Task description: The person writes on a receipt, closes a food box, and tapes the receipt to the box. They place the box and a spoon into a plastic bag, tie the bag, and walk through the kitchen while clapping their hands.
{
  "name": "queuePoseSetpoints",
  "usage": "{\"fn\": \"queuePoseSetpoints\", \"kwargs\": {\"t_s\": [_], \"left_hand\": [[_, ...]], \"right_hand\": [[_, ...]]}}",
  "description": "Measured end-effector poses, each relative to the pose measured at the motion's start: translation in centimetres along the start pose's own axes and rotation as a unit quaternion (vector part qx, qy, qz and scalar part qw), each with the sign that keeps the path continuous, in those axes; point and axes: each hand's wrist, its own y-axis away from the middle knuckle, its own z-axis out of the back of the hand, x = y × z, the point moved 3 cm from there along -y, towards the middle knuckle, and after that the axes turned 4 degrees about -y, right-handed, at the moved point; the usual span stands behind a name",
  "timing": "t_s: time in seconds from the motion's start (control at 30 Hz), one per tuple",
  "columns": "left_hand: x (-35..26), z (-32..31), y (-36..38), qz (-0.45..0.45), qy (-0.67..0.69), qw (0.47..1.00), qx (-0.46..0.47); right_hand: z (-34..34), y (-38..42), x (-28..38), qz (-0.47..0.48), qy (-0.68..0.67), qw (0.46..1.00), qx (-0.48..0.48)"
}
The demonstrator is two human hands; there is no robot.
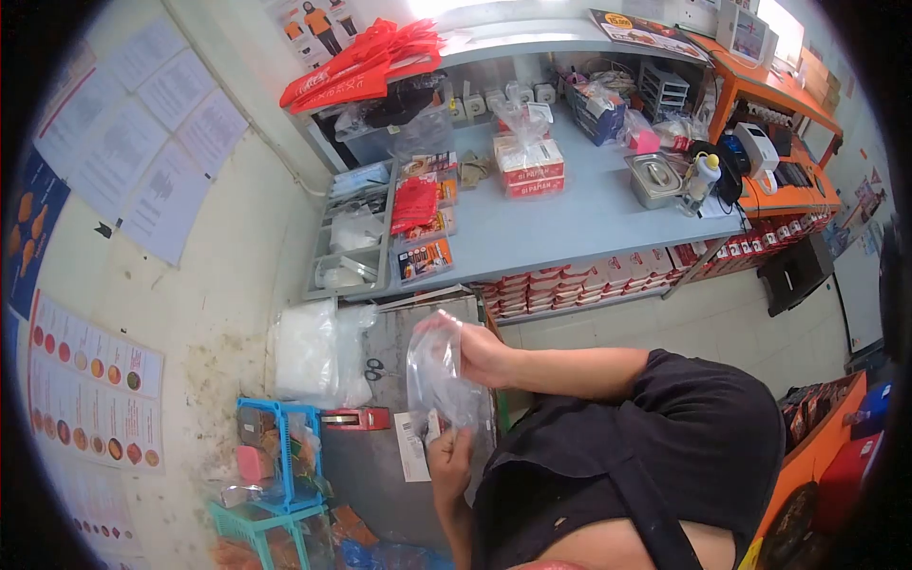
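A clear plastic bag (439,375) is stretched between my two hands above the dark grey tabletop (370,484). My right hand (483,353) grips its upper end, with the fingers partly behind the film. Lower down, my left hand (451,458) pinches the bag's other end. Near the left fingertips is a small pale shape that I cannot make out through the plastic. Beneath the bag lies a white printed card (411,461), partly covered. Black-handled scissors (374,369) rest on the tabletop to the left of the bag.
Stacked clear bags (306,353) lie by the wall, near a red tape dispenser (355,419) and a blue basket (318,456). Beyond, a blue-grey counter (589,223) holds a divided tray (350,228), red-and-white boxes (532,169) and a steel container (655,179).
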Motion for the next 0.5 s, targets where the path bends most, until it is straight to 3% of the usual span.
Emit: {"fn": "queuePoseSetpoints", "kwargs": {"t_s": [0.07,0.1,0.13,0.17,0.2,0.3,0.33,0.4,0.43,0.47,0.5], "left_hand": [[-0.7,0.8,-0.2,-0.096,-0.079,0.989,-0.076],[-3.0,1.0,-0.2,-0.181,-0.165,0.951,-0.191],[-2.7,2.5,-0.4,-0.190,-0.147,0.922,-0.303],[-2.3,4.3,-0.8,-0.196,-0.128,0.880,-0.413],[-2.5,5.8,-0.5,-0.192,-0.152,0.846,-0.474],[-1.1,9.9,0.5,-0.152,-0.257,0.761,-0.577],[1.2,12.2,0.5,-0.151,-0.255,0.760,-0.578],[5.8,16.5,1.6,-0.155,-0.237,0.625,-0.728],[5.7,16.9,2.0,-0.159,-0.237,0.622,-0.729],[5.6,16.9,2.1,-0.117,-0.208,0.671,-0.702],[5.4,16.3,2.4,-0.072,-0.175,0.716,-0.671]], "right_hand": [[2.5,-2.1,-0.5,0.162,0.060,0.981,-0.091],[2.8,-2.1,0.2,0.328,0.354,0.867,-0.122],[4.0,-1.9,0.0,0.328,0.354,0.867,-0.122],[3.8,-0.6,0.6,0.419,0.543,0.724,-0.076],[3.1,0.7,0.4,0.482,0.696,0.532,-0.027],[1.8,4.0,-0.6,0.421,0.741,0.521,0.046],[1.6,5.1,0.1,0.420,0.742,0.519,0.048],[0.9,7.5,2.8,0.584,0.674,0.451,-0.035],[0.5,7.9,4.5,0.587,0.635,0.492,-0.103],[-0.4,8.5,4.8,0.590,0.634,0.490,-0.101],[-1.3,8.9,4.9,0.547,0.643,0.533,-0.059]]}}
